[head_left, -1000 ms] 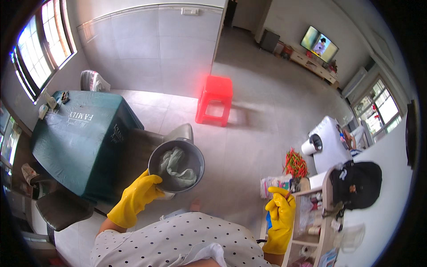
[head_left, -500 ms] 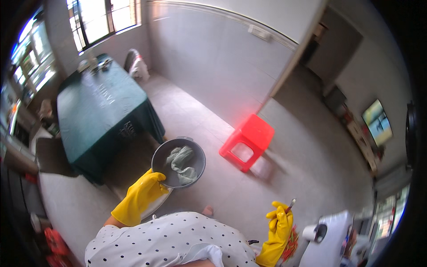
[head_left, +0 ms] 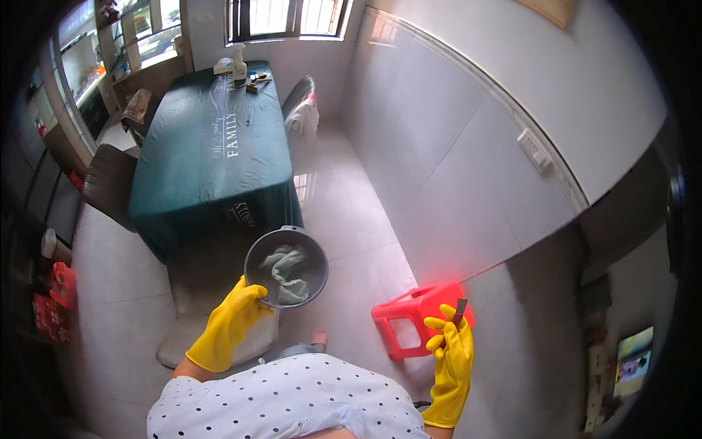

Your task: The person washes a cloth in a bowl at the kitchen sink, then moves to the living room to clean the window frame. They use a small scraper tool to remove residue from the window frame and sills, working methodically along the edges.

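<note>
Floor (head_left: 355, 274) runs between the green-covered table's (head_left: 186, 139) near edge and the red stool (head_left: 431, 300); the grey basin (head_left: 316, 269) is gripped at its rim by the left hand (head_left: 234, 320); the right hand (head_left: 455, 355) pinches, a pale cloth (head_left: 285, 260) lies inside the basin, a small flat tool (head_left: 460, 310) between the right fingers

Tool (head_left: 460, 309) between right fingers (head_left: 436, 323): held end hidden, kind unclear | stool (head_left: 414, 308) behind right fingers: partly hidden | bucket (head_left: 312, 272) at left fingers (head_left: 253, 291): underside hidden | clutter (head_left: 254, 84) beyond left fingers: too small
</note>
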### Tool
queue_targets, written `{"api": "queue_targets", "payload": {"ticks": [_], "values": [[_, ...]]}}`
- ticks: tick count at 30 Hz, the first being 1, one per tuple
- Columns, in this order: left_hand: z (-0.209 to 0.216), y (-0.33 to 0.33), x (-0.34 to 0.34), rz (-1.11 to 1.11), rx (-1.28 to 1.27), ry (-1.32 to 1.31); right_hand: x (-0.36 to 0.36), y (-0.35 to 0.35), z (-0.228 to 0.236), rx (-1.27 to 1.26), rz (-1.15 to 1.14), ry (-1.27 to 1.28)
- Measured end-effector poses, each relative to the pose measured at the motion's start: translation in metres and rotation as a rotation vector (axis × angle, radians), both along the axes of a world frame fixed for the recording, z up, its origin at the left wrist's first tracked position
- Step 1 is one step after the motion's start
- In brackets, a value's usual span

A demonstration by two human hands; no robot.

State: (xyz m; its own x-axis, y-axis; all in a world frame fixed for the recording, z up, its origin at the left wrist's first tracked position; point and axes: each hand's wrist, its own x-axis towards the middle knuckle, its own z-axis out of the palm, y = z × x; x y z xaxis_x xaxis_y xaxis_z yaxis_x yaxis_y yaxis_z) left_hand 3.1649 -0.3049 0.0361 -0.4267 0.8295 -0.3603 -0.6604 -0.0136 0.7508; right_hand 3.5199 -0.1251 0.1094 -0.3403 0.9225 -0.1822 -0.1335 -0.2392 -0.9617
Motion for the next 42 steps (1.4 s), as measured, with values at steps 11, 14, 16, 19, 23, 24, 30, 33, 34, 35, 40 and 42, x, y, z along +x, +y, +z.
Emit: {"api": "queue_targets", "payload": {"ticks": [11,14,16,19,23,24,30,33,34,35,40,42], "values": [[-0.035,0.152,-0.049,0.099,0.011,0.313,-0.065,0.234,-0.001,-0.007,0.076,0.018],[-0.042,0.198,-0.058,0.145,-0.035,0.337,-0.093,0.303,-0.003,-0.017,0.138,-0.008],[-0.045,0.227,-0.059,0.207,0.043,0.399,-0.11,0.354,-0.009,0.005,0.176,-0.018],[-0.066,0.28,-0.078,0.369,-0.084,0.21,-0.138,0.426,-0.016,-0.01,0.132,0.01],[-0.056,0.343,-0.111,0.517,-0.104,-0.122,-0.188,0.512,-0.008,-0.001,0.214,0.05],[-0.053,0.356,-0.119,0.535,-0.104,-0.146,-0.203,0.528,-0.003,-0.002,0.236,0.044],[-0.041,0.435,-0.181,0.615,-0.107,-0.013,-0.318,0.606,0.005,0.045,0.422,0.098],[-0.047,0.469,-0.229,0.586,-0.009,0.018,-0.378,0.649,0.005,0.048,0.492,0.08],[-0.051,0.484,-0.252,0.579,-0.043,0.114,-0.402,0.664,0.006,0.048,0.514,0.082],[-0.059,0.498,-0.273,0.571,-0.079,0.21,-0.423,0.679,0.008,0.051,0.477,0.072],[-0.026,0.583,-0.351,0.459,-0.067,0.983,-0.504,0.759,0.015,0.095,0.371,0.016],[-0.034,0.609,-0.388,0.451,-0.106,0.906,-0.529,0.792,0.015,0.126,0.349,0.028]]}}
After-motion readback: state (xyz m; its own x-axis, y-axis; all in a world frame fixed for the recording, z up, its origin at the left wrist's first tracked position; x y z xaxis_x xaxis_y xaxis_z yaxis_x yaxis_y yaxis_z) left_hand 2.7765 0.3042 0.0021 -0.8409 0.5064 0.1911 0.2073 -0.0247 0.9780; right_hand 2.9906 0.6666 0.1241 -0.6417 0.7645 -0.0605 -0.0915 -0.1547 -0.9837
